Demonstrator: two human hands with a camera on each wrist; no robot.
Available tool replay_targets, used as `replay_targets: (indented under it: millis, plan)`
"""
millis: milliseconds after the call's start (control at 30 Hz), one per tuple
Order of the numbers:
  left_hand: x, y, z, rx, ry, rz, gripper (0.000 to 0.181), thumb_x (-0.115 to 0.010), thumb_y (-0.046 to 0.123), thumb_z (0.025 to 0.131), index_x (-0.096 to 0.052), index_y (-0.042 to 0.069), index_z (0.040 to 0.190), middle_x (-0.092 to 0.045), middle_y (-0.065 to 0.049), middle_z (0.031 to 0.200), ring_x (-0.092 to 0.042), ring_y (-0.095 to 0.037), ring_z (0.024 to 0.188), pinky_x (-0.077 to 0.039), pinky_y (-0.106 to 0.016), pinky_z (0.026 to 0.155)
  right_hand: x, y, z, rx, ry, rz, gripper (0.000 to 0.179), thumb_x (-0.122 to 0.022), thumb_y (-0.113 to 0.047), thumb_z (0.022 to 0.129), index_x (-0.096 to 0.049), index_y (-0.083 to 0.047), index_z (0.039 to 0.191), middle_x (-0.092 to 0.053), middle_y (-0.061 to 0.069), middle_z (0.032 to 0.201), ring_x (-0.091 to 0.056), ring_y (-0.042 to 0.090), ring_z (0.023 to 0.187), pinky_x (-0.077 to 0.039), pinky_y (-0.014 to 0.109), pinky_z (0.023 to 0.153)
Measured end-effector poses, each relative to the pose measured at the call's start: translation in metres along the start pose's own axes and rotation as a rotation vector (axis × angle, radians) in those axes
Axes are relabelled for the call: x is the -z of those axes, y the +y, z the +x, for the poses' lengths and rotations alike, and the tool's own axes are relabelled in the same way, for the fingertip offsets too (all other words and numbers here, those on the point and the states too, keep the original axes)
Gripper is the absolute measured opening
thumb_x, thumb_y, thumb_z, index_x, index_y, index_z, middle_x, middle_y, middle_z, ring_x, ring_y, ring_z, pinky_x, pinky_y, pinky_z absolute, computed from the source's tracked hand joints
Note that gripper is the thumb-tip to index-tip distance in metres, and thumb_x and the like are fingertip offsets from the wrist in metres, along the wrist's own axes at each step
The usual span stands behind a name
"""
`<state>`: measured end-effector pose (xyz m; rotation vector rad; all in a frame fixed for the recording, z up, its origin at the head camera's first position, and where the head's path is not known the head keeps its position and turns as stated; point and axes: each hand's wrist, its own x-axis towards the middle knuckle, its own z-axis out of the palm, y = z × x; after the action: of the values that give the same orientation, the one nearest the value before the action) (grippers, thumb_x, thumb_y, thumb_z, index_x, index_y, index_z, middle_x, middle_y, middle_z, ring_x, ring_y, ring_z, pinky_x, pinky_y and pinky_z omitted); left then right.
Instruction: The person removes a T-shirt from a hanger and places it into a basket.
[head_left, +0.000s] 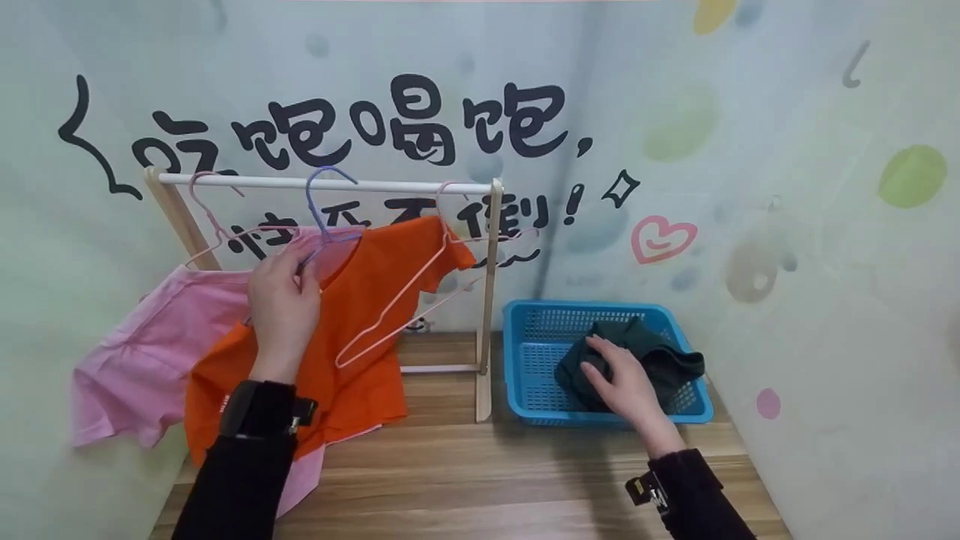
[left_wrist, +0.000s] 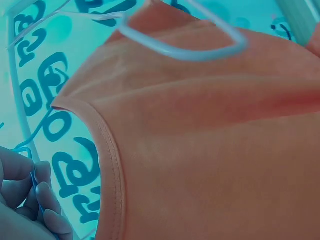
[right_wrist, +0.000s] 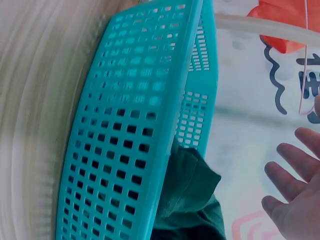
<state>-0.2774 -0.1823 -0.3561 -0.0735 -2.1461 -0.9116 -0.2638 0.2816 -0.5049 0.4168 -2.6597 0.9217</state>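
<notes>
left grip (head_left: 283, 304) pinching, right grip (head_left: 626, 382) flat.

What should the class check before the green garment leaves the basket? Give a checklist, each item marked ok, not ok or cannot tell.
1. Right hand on green garment: ok, fingers rest on it.
2. Garment gripped: not ok, fingers look straight in the wrist view.
3. Left hand steadies blue hanger: ok, fingers pinch its wire.
4. Orange shirt fully on that hanger: cannot tell.
5. Spare hanger on rail: ok, pink hanger hangs bare.
6. Basket flat on table: ok.
</notes>
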Motion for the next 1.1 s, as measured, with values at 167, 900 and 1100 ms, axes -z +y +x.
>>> replay_targets:
  millis: [167,900,1100]
  plan:
    - [-0.003,-0.018,-0.020,-0.026,0.019,0.002,0.012,-0.066,0.005,0.094,-0.070,-0.006,0.095,-0.059,-0.018,0.077,-0.054,-0.037,0.080,-0.040,-0.045,0.078,-0.004,-0.006,-0.001,0.001,-0.024,0.017,0.048,-0.061,-0.027,0.100,-0.053,-0.006,0.142,-0.048,0.016,0.147,-0.044,0.034,0.135,-0.029,0.054,0.112]
    - [-0.021,-0.083,-0.099,-0.073,-0.005,-0.054,0.016,-0.077,0.012,0.087,-0.067,0.004,0.079,-0.053,-0.006,0.067,-0.047,-0.020,0.065,-0.033,-0.030,0.065,-0.026,-0.011,-0.010,0.064,-0.027,0.032,0.046,-0.065,-0.025,0.098,-0.056,-0.005,0.139,-0.055,0.016,0.140,-0.049,0.033,0.131,-0.029,0.053,0.112]
    - [-0.024,-0.099,-0.117,-0.077,-0.020,-0.043,0.018,-0.081,0.011,0.083,-0.066,0.006,0.075,-0.050,-0.002,0.065,-0.044,-0.018,0.063,-0.030,-0.028,0.062,-0.030,-0.013,-0.012,0.079,-0.033,0.043,0.046,-0.065,-0.024,0.097,-0.057,-0.004,0.138,-0.056,0.016,0.139,-0.050,0.035,0.129,-0.029,0.056,0.111]
